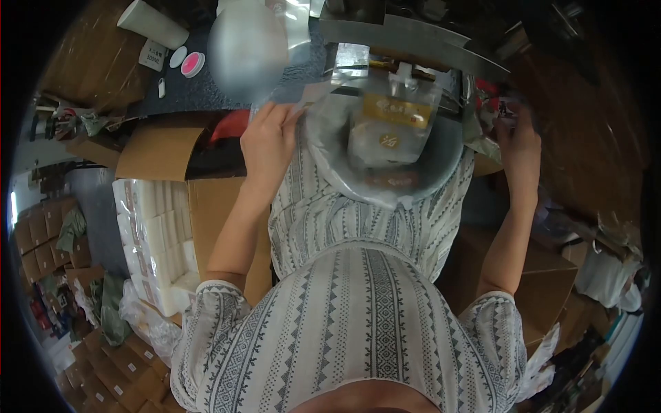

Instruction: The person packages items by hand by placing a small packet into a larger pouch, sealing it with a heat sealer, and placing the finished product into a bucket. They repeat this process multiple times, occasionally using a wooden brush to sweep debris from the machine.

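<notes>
My left hand (268,141) is closed in a pinch on the end of a pale, translucent strip (315,93) to the left of a basin. The round grey basin (451,155), lined with clear plastic, rests over my lap. Above it, a clear spout pouch (389,127) with a gold label and white cap shows slightly blurred; I see no hand on it. Off to the right, my right hand (521,148) has its fingertips at a red-and-white printed packet (506,107). Motion blur and shadow hide how those fingers lie.
A metal machine edge (420,51) crosses behind the basin. On the dark worktop (186,89) stand a blurred pale round object (248,51), a white cup (151,24) and a pink-topped small tub (193,65). An open carton (155,148) and stacked white packs (155,234) are at left.
</notes>
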`<state>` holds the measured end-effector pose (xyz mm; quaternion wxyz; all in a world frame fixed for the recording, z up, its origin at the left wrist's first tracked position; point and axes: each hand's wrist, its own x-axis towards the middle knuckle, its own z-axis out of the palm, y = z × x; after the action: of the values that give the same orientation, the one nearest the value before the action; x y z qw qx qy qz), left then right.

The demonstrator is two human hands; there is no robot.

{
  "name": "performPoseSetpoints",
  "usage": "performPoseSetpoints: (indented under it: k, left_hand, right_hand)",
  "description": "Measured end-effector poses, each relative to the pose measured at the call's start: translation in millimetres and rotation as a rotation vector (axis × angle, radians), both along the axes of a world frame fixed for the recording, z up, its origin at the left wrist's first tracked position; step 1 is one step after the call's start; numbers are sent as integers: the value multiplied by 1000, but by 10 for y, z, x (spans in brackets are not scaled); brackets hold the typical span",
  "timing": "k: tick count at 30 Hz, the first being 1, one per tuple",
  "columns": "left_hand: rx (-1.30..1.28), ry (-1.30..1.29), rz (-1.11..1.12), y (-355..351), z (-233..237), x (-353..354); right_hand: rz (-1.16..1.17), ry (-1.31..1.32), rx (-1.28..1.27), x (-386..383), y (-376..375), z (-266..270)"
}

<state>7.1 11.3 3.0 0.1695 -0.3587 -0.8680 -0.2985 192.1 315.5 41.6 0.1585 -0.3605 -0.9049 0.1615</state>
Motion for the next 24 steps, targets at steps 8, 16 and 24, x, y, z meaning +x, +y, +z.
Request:
performPoseSetpoints:
  k: [8, 16, 24]
  left_hand:
    - [-16, -6, -217, 299, 233, 319]
    - [-26, -881, -433, 660, 146, 291]
    - [483, -1508, -305, 1102, -80, 30]
  right_hand:
    - [645, 323, -131, -406, -628, 153]
    - [578, 241, -503, -447, -524, 66]
    - [56, 62, 102, -155, -38, -4]
